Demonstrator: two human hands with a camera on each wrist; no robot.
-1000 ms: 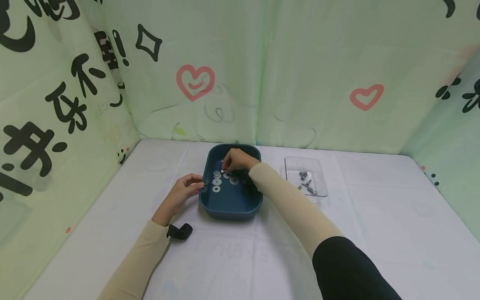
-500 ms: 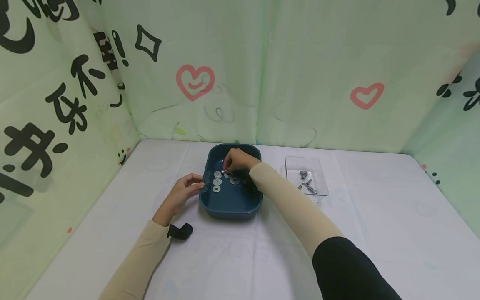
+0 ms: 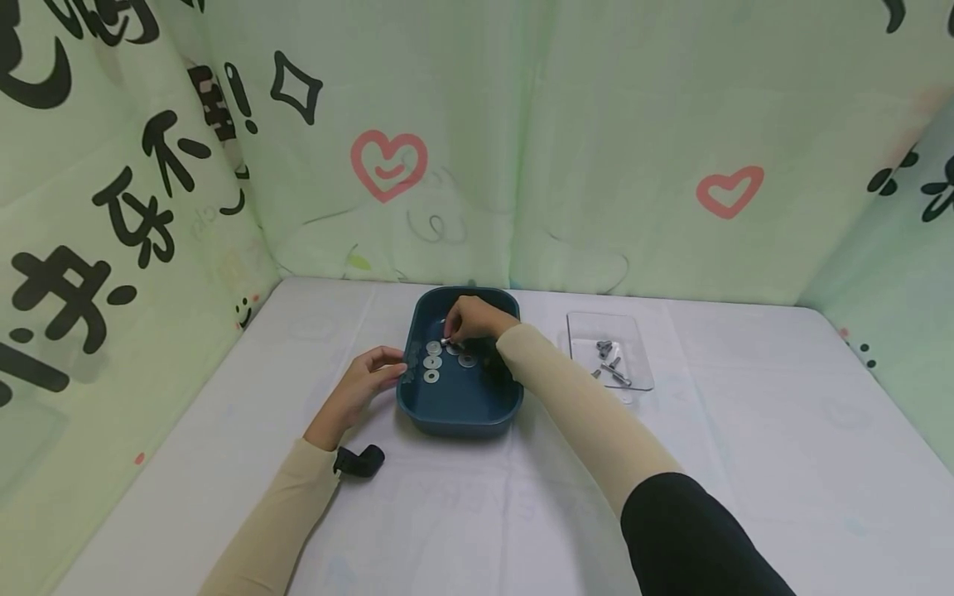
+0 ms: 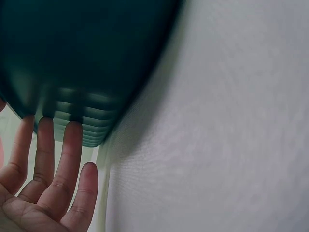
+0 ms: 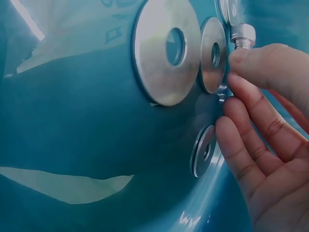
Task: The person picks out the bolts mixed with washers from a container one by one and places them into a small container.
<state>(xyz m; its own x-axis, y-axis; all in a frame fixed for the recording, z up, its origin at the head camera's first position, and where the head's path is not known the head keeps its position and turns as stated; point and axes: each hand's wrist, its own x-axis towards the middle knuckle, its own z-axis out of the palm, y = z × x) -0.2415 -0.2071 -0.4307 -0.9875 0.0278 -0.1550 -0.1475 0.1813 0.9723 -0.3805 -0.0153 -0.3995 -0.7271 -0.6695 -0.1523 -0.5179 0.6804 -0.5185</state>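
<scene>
A dark blue tray (image 3: 462,406) stands on the table, with several flat metal washers (image 3: 432,362) lying on its floor. Reaching into the tray, my right hand (image 3: 473,317) pinches a socket-head bolt (image 5: 243,35) between thumb and fingers; the knurled head points up in the right wrist view, and the lower end is hidden by the fingers. A washer (image 5: 212,55) lies close beside the bolt. At the tray's left side, my left hand (image 3: 365,382) touches the outer wall with nearly straight fingers (image 4: 72,145).
Right of the tray, a clear plastic box (image 3: 639,364) holds several bolts (image 3: 614,372). A white cloth (image 3: 760,463) covers the table. Light green curtains (image 3: 611,124) hang behind and at both sides. A black wrist mount (image 3: 360,461) sits at the left cuff.
</scene>
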